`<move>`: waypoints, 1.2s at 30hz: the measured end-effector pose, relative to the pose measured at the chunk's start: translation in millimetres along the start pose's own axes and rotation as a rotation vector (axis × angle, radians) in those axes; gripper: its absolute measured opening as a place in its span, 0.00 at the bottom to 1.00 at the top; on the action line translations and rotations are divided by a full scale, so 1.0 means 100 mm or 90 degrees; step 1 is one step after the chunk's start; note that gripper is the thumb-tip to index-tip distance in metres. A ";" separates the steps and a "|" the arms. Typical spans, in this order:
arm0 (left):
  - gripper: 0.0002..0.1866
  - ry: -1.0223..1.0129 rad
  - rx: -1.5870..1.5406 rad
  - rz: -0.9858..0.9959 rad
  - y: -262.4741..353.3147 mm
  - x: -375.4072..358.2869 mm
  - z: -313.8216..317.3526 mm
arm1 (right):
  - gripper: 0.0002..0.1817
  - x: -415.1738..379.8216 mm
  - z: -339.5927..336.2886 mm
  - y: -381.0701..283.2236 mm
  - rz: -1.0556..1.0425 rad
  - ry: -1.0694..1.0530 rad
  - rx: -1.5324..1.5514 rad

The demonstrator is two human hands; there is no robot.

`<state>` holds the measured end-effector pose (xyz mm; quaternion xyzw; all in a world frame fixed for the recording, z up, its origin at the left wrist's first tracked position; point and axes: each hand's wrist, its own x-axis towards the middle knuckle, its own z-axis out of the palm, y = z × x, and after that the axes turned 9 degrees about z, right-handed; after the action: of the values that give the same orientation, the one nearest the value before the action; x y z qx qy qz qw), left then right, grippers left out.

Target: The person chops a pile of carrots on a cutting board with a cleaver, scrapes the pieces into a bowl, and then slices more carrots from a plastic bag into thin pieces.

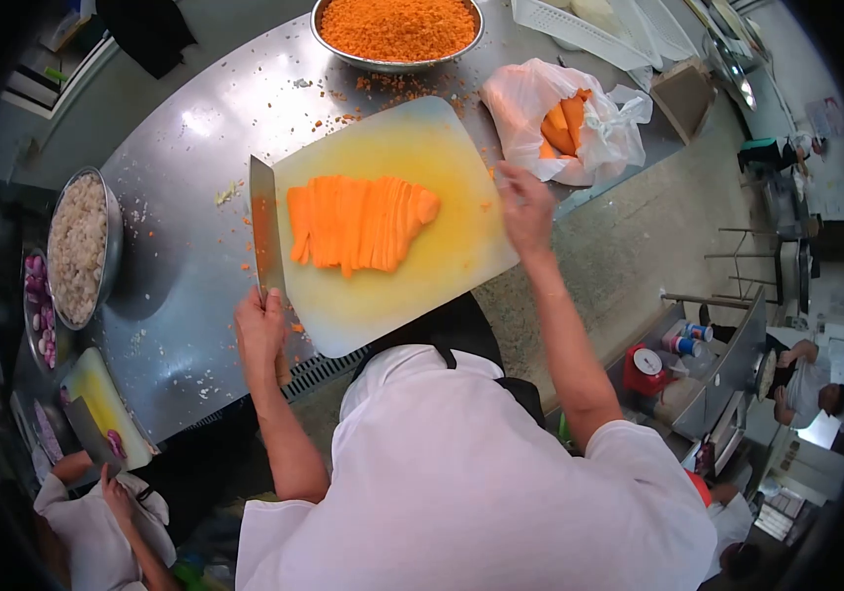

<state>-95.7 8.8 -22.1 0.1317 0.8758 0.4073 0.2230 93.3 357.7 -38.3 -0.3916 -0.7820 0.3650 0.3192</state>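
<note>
Flat on the steel table lies a white cutting board (pixel 392 320) with a yellow-stained middle. Thin orange slices, apparently carrot, form a leaning row (pixel 358 225) on it. My left hand (pixel 260 333) is closed around a cleaver (pixel 264 231) at the base of its blade, beside the board's left edge. The blade points away from me and the brown handle end shows below the hand. At the board's right edge, my right hand (pixel 528 212) has its fingers bent against the rim; they are slightly blurred. Just beyond it sits a plastic bag (pixel 516 94) with orange pieces (pixel 567 123).
A metal bowl (pixel 397 67) of chopped orange bits stands at the far edge. Another bowl (pixel 115 231) of pale diced food is on the left. At lower left, a co-worker (pixel 107 522) holds a cleaver over a board. White baskets (pixel 589 34) and a cardboard box (pixel 686 98) are upper right.
</note>
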 end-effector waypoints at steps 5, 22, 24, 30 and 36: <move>0.12 0.017 -0.065 -0.013 0.02 0.02 -0.04 | 0.10 0.68 -0.55 0.55 -0.025 0.147 0.019; 0.13 0.197 -0.050 -0.095 0.30 -0.19 0.39 | 0.30 1.75 -0.30 1.04 0.189 -0.178 -0.200; 0.14 0.185 -0.051 -0.066 0.28 -0.19 0.40 | 0.26 1.82 -0.60 1.19 0.331 -0.374 0.092; 0.12 0.173 -0.048 -0.071 0.39 -0.17 0.37 | 0.23 0.94 -1.35 0.49 0.355 -0.564 0.646; 0.13 0.134 -0.082 -0.045 0.25 -0.09 0.24 | 0.33 0.19 -1.13 0.15 0.403 -0.271 0.897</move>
<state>-74.4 36.6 -14.1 0.0430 0.8704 0.4664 0.1518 178.4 416.6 13.8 -0.2230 -0.2640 0.9131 0.2165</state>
